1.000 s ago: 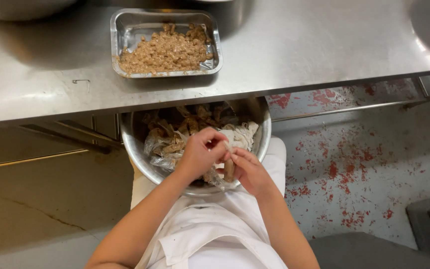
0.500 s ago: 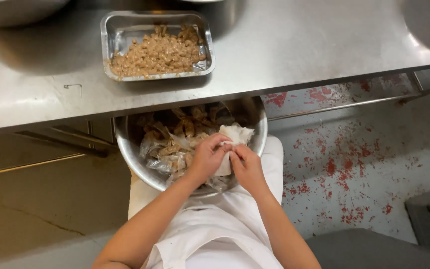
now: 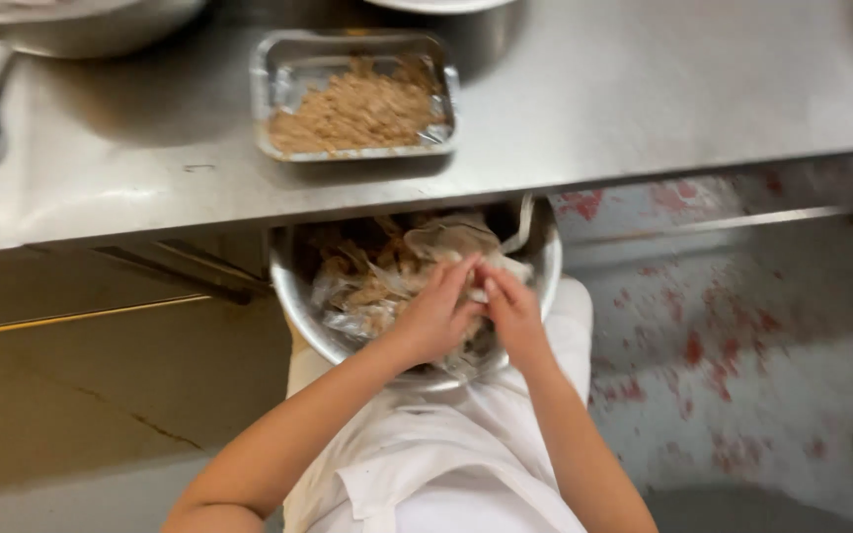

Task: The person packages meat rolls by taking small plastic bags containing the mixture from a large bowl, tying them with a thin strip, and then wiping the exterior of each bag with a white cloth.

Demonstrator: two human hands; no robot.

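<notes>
2 hands, left hand (image 3: 436,318), right hand (image 3: 515,314), in 1 bowl (image 3: 298,301); 1 tray (image 3: 278,84).

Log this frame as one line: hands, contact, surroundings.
left hand: on wrapped pieces in steel bowl | right hand: beside left, fingertips meeting it | foil tray: crumbly brown filling, on steel table | grip: unclear, blurred

On your worktop (image 3: 644,89) stands one package: a shallow rectangular foil tray (image 3: 278,74), silver with a rolled rim, partly filled with a brownish, crumbly mass. It sits near the worktop's front edge, just above where you sit. Below it, in the round metal bowl (image 3: 293,296) on your lap, lie crumpled clear plastic wrappers (image 3: 348,306), glossy and see-through, around brownish pieces, and a whitish, paper-like wrapping (image 3: 451,237) beside your fingers (image 3: 461,276). You have no labels, signs or screens in view.
</notes>
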